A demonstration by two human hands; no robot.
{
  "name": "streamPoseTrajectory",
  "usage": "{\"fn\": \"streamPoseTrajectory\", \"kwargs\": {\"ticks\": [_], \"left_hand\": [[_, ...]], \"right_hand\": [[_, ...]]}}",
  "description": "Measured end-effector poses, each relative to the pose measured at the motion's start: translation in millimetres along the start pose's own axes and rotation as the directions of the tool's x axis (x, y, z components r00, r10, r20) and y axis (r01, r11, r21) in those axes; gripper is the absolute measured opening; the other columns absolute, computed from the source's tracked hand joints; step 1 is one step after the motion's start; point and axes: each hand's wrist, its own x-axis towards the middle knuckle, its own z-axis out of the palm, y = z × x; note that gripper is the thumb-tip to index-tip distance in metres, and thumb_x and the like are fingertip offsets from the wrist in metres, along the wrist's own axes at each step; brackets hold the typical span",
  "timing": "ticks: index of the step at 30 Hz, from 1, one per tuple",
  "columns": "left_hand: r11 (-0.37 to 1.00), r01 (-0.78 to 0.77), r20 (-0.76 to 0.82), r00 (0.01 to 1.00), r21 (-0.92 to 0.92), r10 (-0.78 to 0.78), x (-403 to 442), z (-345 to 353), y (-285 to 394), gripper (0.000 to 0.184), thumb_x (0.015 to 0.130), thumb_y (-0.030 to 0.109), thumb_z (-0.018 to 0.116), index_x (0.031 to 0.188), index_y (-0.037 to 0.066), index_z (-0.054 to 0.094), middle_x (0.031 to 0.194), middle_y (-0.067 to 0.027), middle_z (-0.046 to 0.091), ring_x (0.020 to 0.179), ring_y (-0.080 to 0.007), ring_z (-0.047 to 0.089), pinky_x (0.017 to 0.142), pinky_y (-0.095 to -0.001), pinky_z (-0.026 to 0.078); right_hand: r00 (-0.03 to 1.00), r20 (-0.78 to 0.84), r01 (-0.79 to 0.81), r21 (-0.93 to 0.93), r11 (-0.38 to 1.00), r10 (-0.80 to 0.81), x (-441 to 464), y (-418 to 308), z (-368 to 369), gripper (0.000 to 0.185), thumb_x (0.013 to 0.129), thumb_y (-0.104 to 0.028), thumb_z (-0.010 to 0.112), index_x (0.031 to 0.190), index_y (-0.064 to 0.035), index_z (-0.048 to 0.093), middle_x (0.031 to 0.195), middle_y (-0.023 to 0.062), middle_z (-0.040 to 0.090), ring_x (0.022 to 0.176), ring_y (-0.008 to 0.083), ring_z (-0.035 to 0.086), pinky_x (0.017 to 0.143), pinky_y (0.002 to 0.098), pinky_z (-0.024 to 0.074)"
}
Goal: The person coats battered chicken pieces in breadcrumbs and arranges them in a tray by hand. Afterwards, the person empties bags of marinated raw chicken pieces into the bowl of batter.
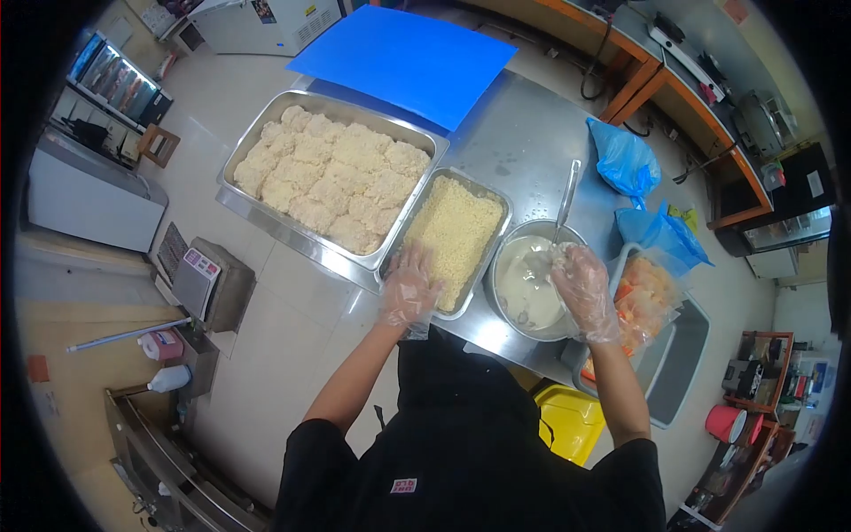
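My left hand (410, 286), in a clear plastic glove, rests at the near left edge of a metal tray of pale crumbs (454, 226), its fingers spread. My right hand (585, 288), also gloved, is over the right side of a steel bowl of white batter (525, 282); its fingers are curled round something pale and wet that I cannot make out. A metal ladle (569, 195) leans in the bowl, its handle pointing away. Left of the crumbs, a large steel tray (232, 177) holds several crumb-coated pieces (332, 168).
Right of the bowl, a plastic bag of orange-pink pieces (640, 297) lies by a grey bin (696, 355). Blue plastic bags (625, 160) sit at the table's right edge. A blue board (408, 58) lies behind the large tray. A yellow container (572, 426) stands below the table.
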Motion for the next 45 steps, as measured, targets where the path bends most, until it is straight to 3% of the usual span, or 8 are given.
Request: {"fn": "streamPoseTrajectory", "kwargs": {"ticks": [15,21,24,31,34,37,40,45], "left_hand": [[1.000,0.018,-0.071,0.997,0.013,-0.017,-3.3,9.2,0.6,0.072,0.104,0.049,0.049,0.159,0.003,0.040,0.164,-0.0267,0.035,0.152,-0.0463,0.032,0.125,-0.0549,0.025],[1.000,0.023,-0.091,0.996,0.006,-0.022,-2.1,8.9,1.1,0.072,0.104,0.048,0.050,0.159,0.003,0.039,0.164,-0.0258,0.037,0.152,-0.0457,0.033,0.125,-0.0535,0.026],[1.000,0.025,-0.087,0.996,-0.001,-0.025,-2.5,9.8,-0.1,0.072,0.104,0.048,0.049,0.159,0.003,0.039,0.164,-0.0254,0.037,0.152,-0.0451,0.034,0.124,-0.0534,0.026],[0.999,0.036,-0.090,0.995,-0.013,-0.037,-0.1,8.3,1.5,0.073,0.104,0.050,0.049,0.158,0.002,0.040,0.164,-0.0253,0.037,0.152,-0.0443,0.034,0.125,-0.0538,0.026],[0.999,0.039,-0.101,0.994,-0.029,-0.042,-1.9,11.1,-0.2,0.074,0.103,0.050,0.049,0.158,0.001,0.040,0.164,-0.0255,0.037,0.152,-0.0440,0.034,0.125,-0.0538,0.026],[0.999,0.040,-0.106,0.993,-0.036,-0.044,-3.6,10.9,1.5,0.074,0.102,0.050,0.050,0.157,0.001,0.041,0.163,-0.0257,0.037,0.152,-0.0437,0.034,0.124,-0.0539,0.026],[0.997,0.047,-0.115,0.992,-0.054,-0.053,1.0,7.6,-0.3,0.075,0.102,0.050,0.051,0.157,0.001,0.041,0.163,-0.0259,0.037,0.152,-0.0435,0.034,0.124,-0.0540,0.026],[0.995,0.054,-0.115,0.991,-0.087,-0.064,0.9,1.1,5.0,0.075,0.101,0.048,0.054,0.157,0.001,0.041,0.163,-0.0262,0.038,0.151,-0.0437,0.035,0.124,-0.0536,0.027]], "right_hand": [[0.988,0.010,-0.157,0.000,0.988,0.157,-8.7,8.7,0.7,0.039,0.083,-0.009,0.077,0.119,-0.0009,0.065,0.108,0.0235,0.068,0.104,0.0459,0.065,0.093,0.0523,0.0524],[0.970,-0.029,0.226,-0.266,0.937,-0.242,-21.6,-6.5,-12.6,0.035,0.083,-0.009,0.077,0.114,-0.0006,0.064,0.108,0.0224,0.067,0.101,0.0443,0.065,0.091,0.0505,0.0527],[0.977,0.066,-0.200,-0.020,0.980,0.201,-13.2,-27.8,-32.4,0.034,0.084,-0.011,0.077,0.114,0.0001,0.065,0.110,0.0232,0.067,0.102,0.0447,0.065,0.092,0.0489,0.0530],[0.998,-0.025,0.060,-0.146,0.988,-0.064,-29.1,-9.6,-4.7,0.034,0.085,-0.010,0.077,0.115,0.0014,0.064,0.108,0.0256,0.066,0.102,0.0450,0.065,0.092,0.0502,0.0527],[0.981,0.103,-0.156,-0.071,0.985,0.163,-23.3,-18.3,-13.9,0.038,0.085,-0.012,0.078,0.118,0.0011,0.064,0.112,0.0267,0.067,0.107,0.0459,0.064,0.096,0.0500,0.0525],[0.969,0.107,0.245,-0.265,0.933,-0.224,-33.7,-8.2,-13.6,0.037,0.084,-0.010,0.077,0.117,0.0009,0.063,0.111,0.0258,0.067,0.107,0.0454,0.064,0.097,0.0505,0.0518],[0.983,0.098,-0.156,0.002,0.988,0.155,-26.0,-9.1,-12.5,0.035,0.084,-0.008,0.077,0.115,0.0006,0.064,0.110,0.0248,0.067,0.107,0.0451,0.064,0.097,0.0503,0.0513],[0.995,0.092,-0.014,-0.109,0.994,0.024,-30.7,-6.3,-16.3,0.034,0.083,-0.008,0.077,0.114,0.0006,0.064,0.108,0.0242,0.067,0.106,0.0451,0.064,0.097,0.0495,0.0513]]}}
